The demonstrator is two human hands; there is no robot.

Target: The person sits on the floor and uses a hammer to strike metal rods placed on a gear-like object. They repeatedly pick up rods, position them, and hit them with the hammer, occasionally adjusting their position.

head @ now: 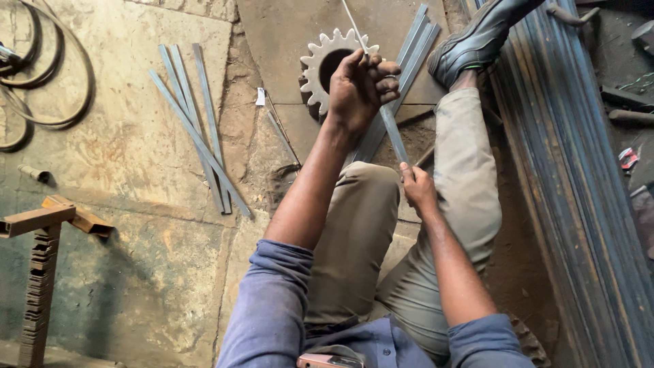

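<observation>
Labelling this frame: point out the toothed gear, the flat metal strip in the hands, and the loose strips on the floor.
Toothed gear (pixel 320 58): head view, left rim teeth.
Flat metal strip (pixel 394 134): head view, mid-length between the hands.
Loose strips (pixel 197 136): head view, where the bundle crosses.

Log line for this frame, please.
left hand: grips flat metal strip top | right hand: holds its lower end | gear behind

Seated on workshop floor, both hands on a flat metal strip (pixel 394 133).
Left hand (pixel 360 85) grips top end with thin white rod (pixel 353 26); right hand (pixel 417 187) pinches bottom end.
</observation>
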